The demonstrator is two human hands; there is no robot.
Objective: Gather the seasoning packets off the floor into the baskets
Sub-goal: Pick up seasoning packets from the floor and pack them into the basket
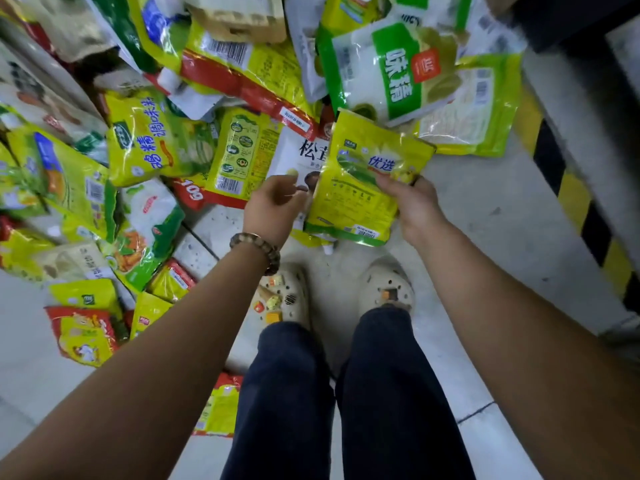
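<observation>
Seasoning packets (166, 140): lay heaped and overlapping on the floor (485, 209), ahead and to the left, with strays down beside the left leg. No basket in view.

Held one yellow packet (356, 199) in the right hand (415, 206), pinched near its right edge between thumb and fingers and lifted at the near edge of the heap. Hung the left hand (273, 206) loosely curled just beside that packet's left edge, with nothing plainly in it, above a white packet (294, 157) lying flat.

Probably mid-pickup. Called for a firmer hold than a corner pinch, since glossy film tends to slip and sag. Better to bring the free hand under the left edge, or to use it on the white packet and carry two at once. Worth lifting straight up, so as not to drag the neighbours along.

Had open bare floor to the right, between the heap and the yellow-and-black striped kerb (554, 174). Had little room to the left, with packets crowding up to the forearm. Stood with pale clogs (291, 296) just short of the heap, so any step forward risked treading on a packet.
</observation>
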